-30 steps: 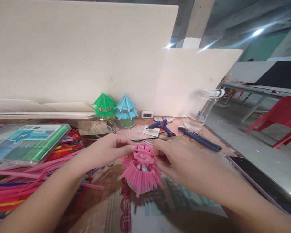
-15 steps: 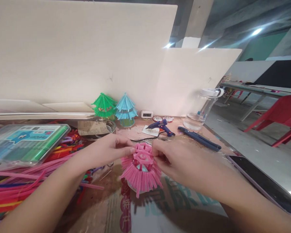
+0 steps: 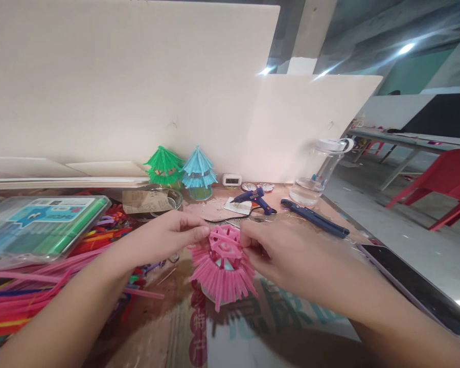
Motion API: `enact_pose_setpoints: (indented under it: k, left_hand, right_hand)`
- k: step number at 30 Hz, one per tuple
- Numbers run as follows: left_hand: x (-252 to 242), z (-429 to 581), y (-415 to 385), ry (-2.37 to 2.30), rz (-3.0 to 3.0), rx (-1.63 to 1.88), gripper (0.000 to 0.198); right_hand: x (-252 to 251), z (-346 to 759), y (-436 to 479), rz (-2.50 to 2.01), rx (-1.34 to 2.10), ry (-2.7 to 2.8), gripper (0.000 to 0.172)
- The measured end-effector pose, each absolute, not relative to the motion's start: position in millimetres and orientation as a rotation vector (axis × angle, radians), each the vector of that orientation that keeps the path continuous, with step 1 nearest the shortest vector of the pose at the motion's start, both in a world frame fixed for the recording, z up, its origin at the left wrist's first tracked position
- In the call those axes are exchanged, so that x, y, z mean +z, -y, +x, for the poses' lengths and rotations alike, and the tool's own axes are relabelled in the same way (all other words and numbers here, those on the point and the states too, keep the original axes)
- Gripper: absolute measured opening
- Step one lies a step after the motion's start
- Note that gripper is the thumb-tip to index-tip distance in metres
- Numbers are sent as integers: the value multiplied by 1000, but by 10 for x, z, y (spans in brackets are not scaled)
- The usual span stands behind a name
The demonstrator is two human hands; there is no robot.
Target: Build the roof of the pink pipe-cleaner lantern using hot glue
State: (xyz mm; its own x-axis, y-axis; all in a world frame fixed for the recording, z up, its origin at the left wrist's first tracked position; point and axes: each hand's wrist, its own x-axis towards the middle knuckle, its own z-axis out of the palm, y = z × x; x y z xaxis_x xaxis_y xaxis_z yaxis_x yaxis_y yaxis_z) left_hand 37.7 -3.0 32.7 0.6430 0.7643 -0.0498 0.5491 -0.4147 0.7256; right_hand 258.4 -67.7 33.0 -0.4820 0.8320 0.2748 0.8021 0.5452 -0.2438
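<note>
A small pink pipe-cleaner pavilion (image 3: 224, 281) stands on the printed cardboard in front of me, with a fringed lower roof and an open frame at its top. My left hand (image 3: 180, 234) pinches the left side of that upper frame between thumb and fingers. At the opposite side my right hand (image 3: 270, 250) is closed, its curled fingertips against the frame's right edge. What lies between the right fingertips is partly hidden. Behind them stand a finished-looking green pavilion (image 3: 164, 166) and a light blue pavilion (image 3: 198, 171).
Loose pipe cleaners (image 3: 26, 301) and a clear marker case (image 3: 42, 225) crowd the left. Past my hands are a metal bowl (image 3: 175, 199), a small clock (image 3: 232, 180), a blue glue gun (image 3: 253, 198), blue pliers (image 3: 316, 219) and a water bottle (image 3: 314, 174). A phone (image 3: 414, 286) lies at right.
My left thumb has shifted slightly left along the pink frame's edge. The right hand and the pavilion stay nearly where they were.
</note>
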Motion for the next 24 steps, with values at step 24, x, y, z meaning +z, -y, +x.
enact_pose_setpoints:
  k: [24]
  left_hand:
    - [307, 394, 17, -1034, 2085, 366, 32]
  right_hand:
    - [355, 2629, 631, -1356, 202, 2416, 18]
